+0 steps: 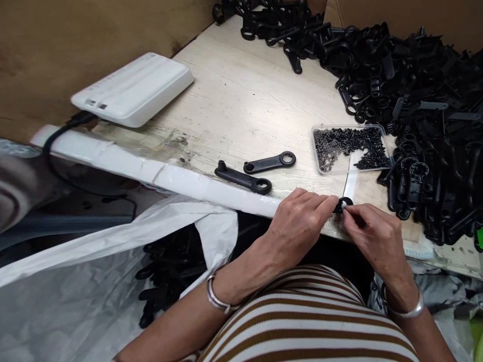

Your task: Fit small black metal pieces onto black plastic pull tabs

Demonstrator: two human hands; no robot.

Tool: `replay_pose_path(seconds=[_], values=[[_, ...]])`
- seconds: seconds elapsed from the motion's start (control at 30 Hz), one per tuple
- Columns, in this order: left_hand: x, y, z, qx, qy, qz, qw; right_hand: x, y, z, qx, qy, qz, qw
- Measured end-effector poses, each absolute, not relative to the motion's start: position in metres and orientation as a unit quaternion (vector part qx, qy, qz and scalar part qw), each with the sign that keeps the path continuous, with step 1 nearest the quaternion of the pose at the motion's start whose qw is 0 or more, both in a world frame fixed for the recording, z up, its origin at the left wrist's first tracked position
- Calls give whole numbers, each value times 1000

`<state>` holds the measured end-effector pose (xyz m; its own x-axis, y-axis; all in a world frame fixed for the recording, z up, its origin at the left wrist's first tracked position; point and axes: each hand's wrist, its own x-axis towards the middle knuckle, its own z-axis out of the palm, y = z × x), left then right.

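At the table's front edge, my left hand (pixel 300 221) is closed around a black plastic part (pixel 344 202), of which only the ring end shows. My right hand (pixel 373 234) is pinched at that ring, beside a small white spot inside it; whatever its fingertips hold is too small to make out. Left of my hands lie two black arm-shaped parts with ring ends, one (pixel 243 180) nearer the edge and one (pixel 269 163) just behind it. A clear tray (pixel 316 151) of tiny dark and silvery pieces sits behind my right hand.
Many black parts (pixel 418 90) are heaped along the right and back of the table (pixel 234 100). A white box-shaped device (pixel 134 90) with a black cable (pixel 49 151) stands at the left. Below the edge, a white bag (pixel 219 231) holds more black parts.
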<state>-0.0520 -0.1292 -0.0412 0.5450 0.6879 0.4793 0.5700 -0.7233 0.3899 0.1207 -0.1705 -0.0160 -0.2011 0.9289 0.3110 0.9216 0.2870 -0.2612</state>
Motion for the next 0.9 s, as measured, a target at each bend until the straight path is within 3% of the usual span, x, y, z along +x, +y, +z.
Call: replay_pose_path(seconds=[0.3, 0.5, 0.9], values=[[-51, -130, -40, 873, 363, 313, 91, 107, -168, 5, -610, -791, 15, 32], [-51, -130, -38, 874, 361, 315, 87, 121, -153, 13, -635, -742, 203, 74], [-52, -129, -43, 879, 353, 304, 102, 114, -154, 13, -643, -756, 125, 19]])
